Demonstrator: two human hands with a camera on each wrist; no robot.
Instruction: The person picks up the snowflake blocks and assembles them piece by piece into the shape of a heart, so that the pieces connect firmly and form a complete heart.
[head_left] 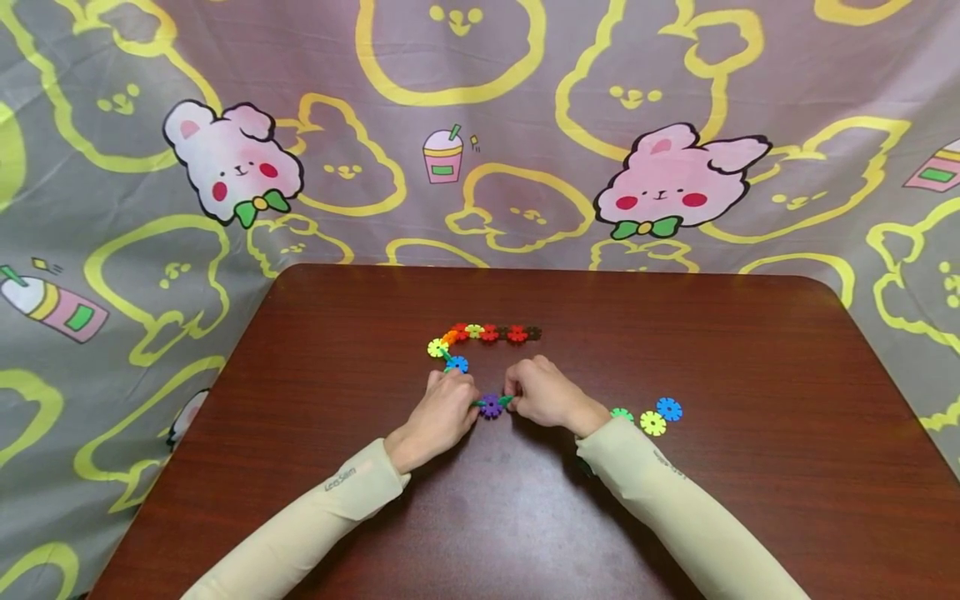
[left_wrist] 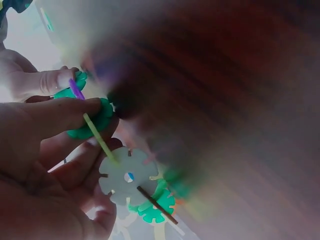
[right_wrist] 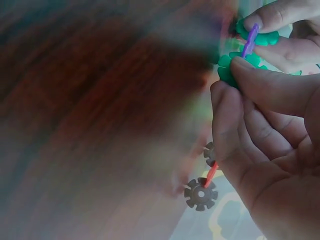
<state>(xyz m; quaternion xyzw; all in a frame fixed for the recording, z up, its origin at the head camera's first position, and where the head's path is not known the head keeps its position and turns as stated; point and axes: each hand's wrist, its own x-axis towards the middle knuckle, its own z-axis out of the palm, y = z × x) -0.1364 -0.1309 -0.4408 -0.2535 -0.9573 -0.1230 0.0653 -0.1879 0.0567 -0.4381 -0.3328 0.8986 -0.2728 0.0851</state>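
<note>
The brown table [head_left: 330, 350] spread under everything, and the chain of slotted discs [head_left: 489, 333] lay across its middle, running left from a dark disc [head_left: 533, 333] at the far end, then bending round toward me until my left hand [head_left: 442, 410] covered part of it. I took it for light plastic: each disc thin, stiff, perhaps a little slick and unlikely to shatter, while the whole line would probably twist at its joints, and a hard sideways tug might pop a slot loose. The best hold, I judged, was on the flat faces, right beside a joint.

That left hand had its thumb and finger drawn narrow, pinching the inner green disc [left_wrist: 102, 122]. My right hand [head_left: 549, 396] was just as narrow, pinching the outer green disc [right_wrist: 227, 74] by its faces. Off to the right, apart from the chain, lay a blue disc [head_left: 669, 409], a yellow disc [head_left: 652, 423] and a partly hidden green one [head_left: 621, 413]. The purple disc [head_left: 491, 407] sat between my hands, touching both pinched discs at its edges.
</note>
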